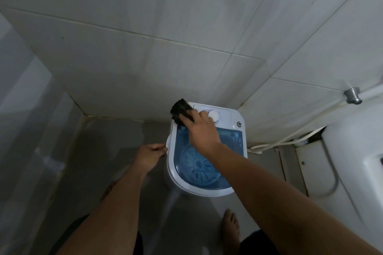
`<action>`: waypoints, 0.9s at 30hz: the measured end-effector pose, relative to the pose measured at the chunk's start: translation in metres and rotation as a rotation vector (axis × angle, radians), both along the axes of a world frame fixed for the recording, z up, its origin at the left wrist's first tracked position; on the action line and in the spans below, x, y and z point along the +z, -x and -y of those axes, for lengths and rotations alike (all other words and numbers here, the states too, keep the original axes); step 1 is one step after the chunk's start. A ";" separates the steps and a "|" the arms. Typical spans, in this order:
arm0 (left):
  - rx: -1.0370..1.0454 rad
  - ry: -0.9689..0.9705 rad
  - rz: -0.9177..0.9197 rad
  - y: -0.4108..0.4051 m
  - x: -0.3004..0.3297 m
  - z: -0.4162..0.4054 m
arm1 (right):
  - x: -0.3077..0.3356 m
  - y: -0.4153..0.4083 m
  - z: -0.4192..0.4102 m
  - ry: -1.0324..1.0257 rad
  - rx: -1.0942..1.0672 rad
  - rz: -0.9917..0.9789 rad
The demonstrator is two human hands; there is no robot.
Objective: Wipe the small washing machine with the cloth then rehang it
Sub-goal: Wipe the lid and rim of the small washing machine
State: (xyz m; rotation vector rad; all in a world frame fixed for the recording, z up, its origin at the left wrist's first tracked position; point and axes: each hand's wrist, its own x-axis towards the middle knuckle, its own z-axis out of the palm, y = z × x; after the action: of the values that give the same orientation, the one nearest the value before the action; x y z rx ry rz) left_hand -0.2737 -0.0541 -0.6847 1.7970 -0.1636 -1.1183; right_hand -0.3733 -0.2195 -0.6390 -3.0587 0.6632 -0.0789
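Note:
A small white washing machine (226, 189) with a blue see-through lid stands on the floor against the tiled wall. My right hand (202, 128) presses a dark cloth (180, 111) onto the machine's back left corner, beside the white dial (214, 115). My left hand (152, 154) grips the machine's left rim, fingers curled on the edge. Through the lid the blue pulsator shows.
White tiled walls meet in the corner behind the machine. A metal tap fitting (352, 95) and a white hose (275, 143) sit at the right. A large white appliance (352, 161) stands close on the right. My bare feet are on the grey floor below.

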 end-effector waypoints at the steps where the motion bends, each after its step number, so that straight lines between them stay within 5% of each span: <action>1: 0.005 -0.006 -0.003 -0.001 -0.001 0.000 | -0.002 0.004 -0.008 -0.036 0.080 0.003; 6: -0.011 -0.014 0.032 0.000 -0.003 -0.001 | 0.024 -0.018 -0.006 -0.357 0.209 -0.047; 12: -0.027 -0.004 0.032 0.000 -0.002 0.000 | 0.015 -0.005 0.020 -0.161 -0.152 0.077; 24: -0.040 -0.038 -0.036 -0.004 -0.009 0.000 | 0.012 0.107 -0.045 -0.359 0.422 -0.014; 27: -0.066 -0.062 0.006 -0.005 -0.006 -0.001 | 0.014 0.109 -0.002 -0.269 0.122 0.131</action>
State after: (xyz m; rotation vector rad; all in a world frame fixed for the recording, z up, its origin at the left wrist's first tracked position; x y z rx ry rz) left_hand -0.2689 -0.0534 -0.6910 1.8621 -0.1944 -1.1757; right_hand -0.4828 -0.2173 -0.6249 -2.7978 0.4387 -0.1722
